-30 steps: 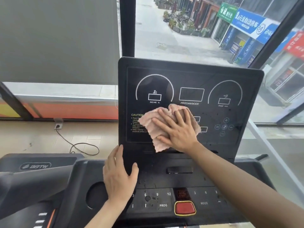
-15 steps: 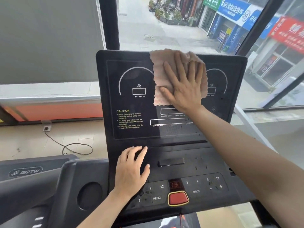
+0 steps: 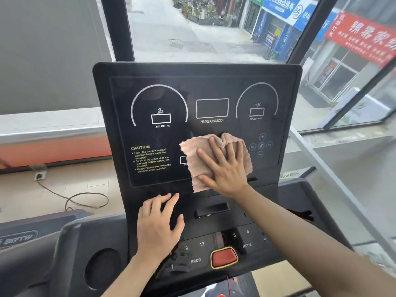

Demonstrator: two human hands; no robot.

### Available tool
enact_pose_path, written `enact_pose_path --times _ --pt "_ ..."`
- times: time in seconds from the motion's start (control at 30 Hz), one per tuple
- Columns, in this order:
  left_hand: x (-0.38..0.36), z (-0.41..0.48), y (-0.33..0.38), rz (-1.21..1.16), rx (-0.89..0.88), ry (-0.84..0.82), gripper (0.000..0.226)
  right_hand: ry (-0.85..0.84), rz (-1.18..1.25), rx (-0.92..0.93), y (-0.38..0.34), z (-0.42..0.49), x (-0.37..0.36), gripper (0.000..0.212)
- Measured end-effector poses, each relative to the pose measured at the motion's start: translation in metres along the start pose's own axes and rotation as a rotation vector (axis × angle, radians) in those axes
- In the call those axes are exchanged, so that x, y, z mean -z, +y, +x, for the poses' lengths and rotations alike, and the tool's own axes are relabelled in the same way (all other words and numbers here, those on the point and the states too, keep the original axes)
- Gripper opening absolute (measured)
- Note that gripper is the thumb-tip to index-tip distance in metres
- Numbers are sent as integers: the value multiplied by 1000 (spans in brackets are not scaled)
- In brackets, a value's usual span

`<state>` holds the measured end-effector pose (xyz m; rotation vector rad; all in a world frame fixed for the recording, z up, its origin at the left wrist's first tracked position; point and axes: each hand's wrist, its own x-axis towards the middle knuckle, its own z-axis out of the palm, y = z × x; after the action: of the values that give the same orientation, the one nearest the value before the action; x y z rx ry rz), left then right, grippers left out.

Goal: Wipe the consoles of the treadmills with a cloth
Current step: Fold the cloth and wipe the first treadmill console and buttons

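Wiping in Progress: Hazards and Blind Spots

Pressing cloth flat against console at 6 o'clock of the PROGAM/MODE window with straight-fingered right hand. Resting left hand open and empty at 7 o'clock of cloth. Risking accidental presses of touch icons at 3 o'clock, or red stop button at 6 o'clock. Concealing readouts beneath cloth, keys beneath left palm; small labels illegible.

just one head cam — looks forward and down, close up on the console, window behind
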<state>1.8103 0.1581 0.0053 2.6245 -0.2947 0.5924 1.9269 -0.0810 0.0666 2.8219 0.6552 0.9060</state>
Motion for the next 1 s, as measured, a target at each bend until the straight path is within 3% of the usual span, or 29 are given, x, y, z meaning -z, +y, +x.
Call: enact_pose_path --times 0.37,0.6,1.0 --pt "-3 3 4 49 13 37 51 84 -7 -337 64 121 61 75" --pt "-3 2 5 50 16 30 50 60 77 -672 49 109 54 77" --pt "5 12 21 42 102 -19 51 -316 244 -418 13 -54 20 86"
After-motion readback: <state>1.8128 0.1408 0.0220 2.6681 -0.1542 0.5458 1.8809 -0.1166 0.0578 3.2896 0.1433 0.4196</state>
